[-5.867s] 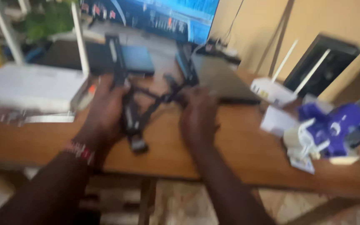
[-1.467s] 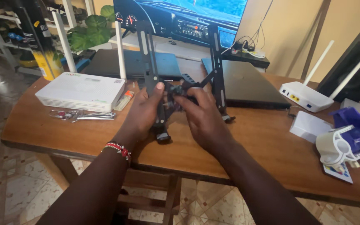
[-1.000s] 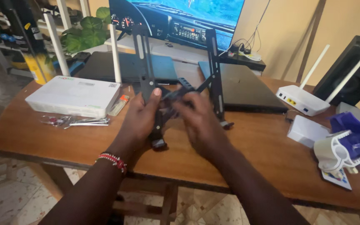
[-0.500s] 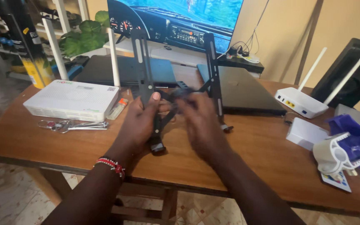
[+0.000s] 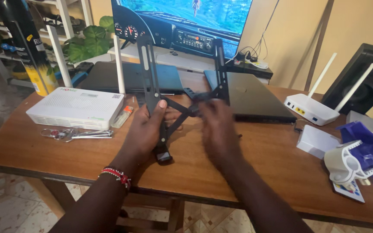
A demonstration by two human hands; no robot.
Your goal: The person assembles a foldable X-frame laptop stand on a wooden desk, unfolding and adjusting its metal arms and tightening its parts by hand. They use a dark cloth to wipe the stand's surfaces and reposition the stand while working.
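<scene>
Black metal bars make up the folding laptop stand (image 5: pixel 165 95), which sits on the brown wooden table (image 5: pixel 273 172) right in front of the person, between two closed laptops. The left hand (image 5: pixel 145 129) comes in from below, forearm angled up and to the right, a red and white beaded bracelet (image 5: pixel 115 176) at the wrist. Its fingers wrap the left slotted bar of the stand, with the thumb laid up along the bar's front face, so the hand is closed firmly around it. The right hand (image 5: pixel 216 129) reaches in from the lower right, palm down, and covers the crossing struts in the middle of the stand. It is blurred, so I cannot tell whether its fingers pinch a strut or only rest on it.

The stand's two long bars rise nearly upright, leaning slightly away from the person, with their upper ends towards the monitor (image 5: pixel 186 21) at the back. The left bar's padded foot rests on the table just below the left hand. Thinner struts run crosswise between the bars.

To the left lie a white flat router box (image 5: pixel 76 108), a bunch of keys (image 5: pixel 72 134) and an orange lighter (image 5: pixel 124 115). A white router with two antennas (image 5: pixel 311 108) stands well to the right.
</scene>
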